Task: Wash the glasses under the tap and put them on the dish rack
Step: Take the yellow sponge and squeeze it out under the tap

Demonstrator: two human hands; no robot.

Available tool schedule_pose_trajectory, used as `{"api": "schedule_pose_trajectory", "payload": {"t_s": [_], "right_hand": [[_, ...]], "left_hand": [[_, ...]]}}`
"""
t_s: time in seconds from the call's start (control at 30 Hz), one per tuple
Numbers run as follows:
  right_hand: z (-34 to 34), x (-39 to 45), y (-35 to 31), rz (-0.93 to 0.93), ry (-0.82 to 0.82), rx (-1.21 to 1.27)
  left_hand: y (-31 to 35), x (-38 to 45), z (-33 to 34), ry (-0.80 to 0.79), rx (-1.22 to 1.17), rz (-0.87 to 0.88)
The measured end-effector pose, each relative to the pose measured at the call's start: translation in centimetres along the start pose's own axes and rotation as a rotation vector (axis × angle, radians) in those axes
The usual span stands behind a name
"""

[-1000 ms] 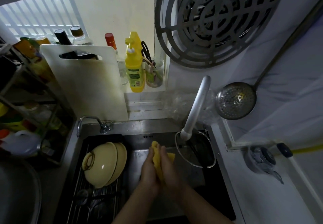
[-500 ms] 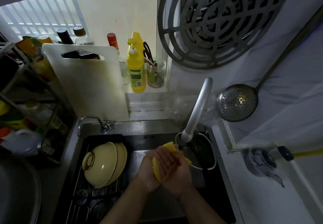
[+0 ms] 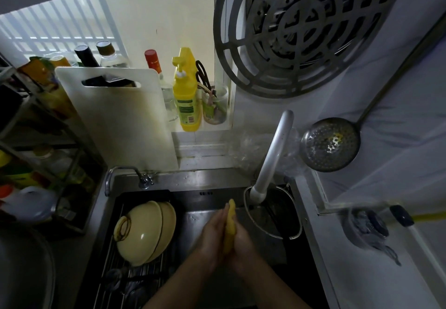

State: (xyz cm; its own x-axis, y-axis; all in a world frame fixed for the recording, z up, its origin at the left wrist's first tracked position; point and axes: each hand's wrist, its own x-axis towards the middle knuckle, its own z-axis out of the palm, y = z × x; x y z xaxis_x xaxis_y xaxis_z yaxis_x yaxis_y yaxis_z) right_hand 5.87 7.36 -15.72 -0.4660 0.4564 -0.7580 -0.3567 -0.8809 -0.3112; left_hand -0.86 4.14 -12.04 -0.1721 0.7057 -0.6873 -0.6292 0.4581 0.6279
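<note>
Big round metal grate [image 3: 306, 28] fills the upper right of the frame, hung on the wall. White cutting board [image 3: 118, 118] leans upright at centre left, behind the sink. Steel sink [image 3: 198, 180] takes the lower centre; dish rack [image 3: 115, 260] sits in its left part w/ two cream bowls [image 3: 144, 231] stacked on their sides on it. No glasses I can make out for sure; something dark lies low on the rack, too dim to tell. White tap [image 3: 272, 156] slants down from centre right, spout end over a metal pot [image 3: 275, 214] in the sink's right part. Perforated skimmer [image 3: 330, 144] hangs on the wall at right. Yellow soap bottle [image 3: 187, 93] stands on the sill at upper centre, beside a jar w/ scissors [image 3: 214, 103]. On the desk at right, a grey scrubber thing [image 3: 366, 226], blurry. My left hand [image 3: 212, 234] & right hand [image 3: 241, 236] are pressed palm to palm over the sink basin, lower centre, squeezing a yellow sponge [image 3: 229, 224] between them; its top edge pokes out above my fingertips, near the tap spout but not touching it.
</note>
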Motion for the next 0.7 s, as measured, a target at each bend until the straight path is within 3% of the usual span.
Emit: {"api": "schedule_pose_trajectory", "payload": {"t_s": [0.2, 0.33, 0.5, 0.7], "right_hand": [[-0.1, 2.1, -2.9, 0.064, -0.084, -0.055], [0.7, 3.0, -4.9, 0.075, -0.142, -0.248], [3.4, 5.0, -7.1, -0.029, -0.046, -0.558], [3.6, 7.1, -8.9, -0.014, 0.152, -0.417]], "left_hand": [[-0.7, 3.5, -1.7, -0.031, 0.918, 0.3], [1.7, 4.6, -2.8, 0.01, 0.838, 0.444], [6.4, 7.7, -3.6, 0.134, 1.066, 0.681], [10.5, 12.7, -2.5, 0.398, 1.211, 0.751]]}}
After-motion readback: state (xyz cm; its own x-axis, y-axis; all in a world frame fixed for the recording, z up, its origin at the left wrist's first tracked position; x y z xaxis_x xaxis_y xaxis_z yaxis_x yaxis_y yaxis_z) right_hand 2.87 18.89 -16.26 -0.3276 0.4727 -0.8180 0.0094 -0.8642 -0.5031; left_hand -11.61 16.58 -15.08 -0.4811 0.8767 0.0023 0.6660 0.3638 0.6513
